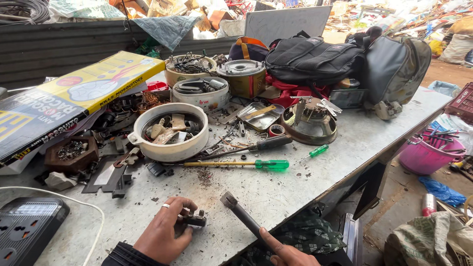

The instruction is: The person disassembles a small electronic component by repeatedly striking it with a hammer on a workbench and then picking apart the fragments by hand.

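Dark metal part (pixel 193 220) pinned under closed left hand (pixel 165 230); right hand (pixel 288 253) grips hammer (pixel 242 215), its handle angled far-left toward it.

A grey, scratched metal worktable (pixel 374 133) stands outdoors in daylight. Behind it runs a dark corrugated metal wall (pixel 59 49). Right of the worktable lies bare brown earth floor (pixel 446 71).
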